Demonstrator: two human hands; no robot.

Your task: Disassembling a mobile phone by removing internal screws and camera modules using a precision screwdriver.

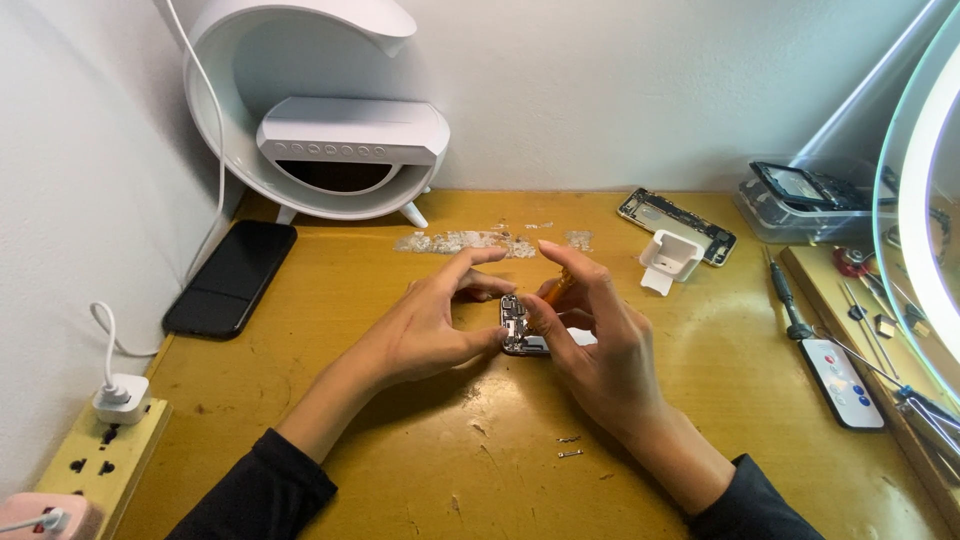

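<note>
Looking down from the head view: both forearms in dark sleeves come in from the near edge and meet at mid-table (pixel 330 420). Left hand (pixel 435 325) lies palm inward, wrist low, thumb and forefinger curled in an open ring, thumb tip pressed to the left side of the small phone assembly (pixel 520 327). Right hand (pixel 590 345) arches over it from the right, fingers bent, grip pinched together on an orange-handled tool (pixel 557 288) whose handle slants up and away to the right; tip hidden behind the fingers. The assembly lies flat on the table between the two hands, long axis running roughly away from the person, metal parts and connectors facing up, shiny. Table is yellow, scuffed wood. Two small metal bits (pixel 570 446) lie near the right wrist. A black phone (pixel 230 278) rests far left; white remote (pixel 842 383) far right.
</note>
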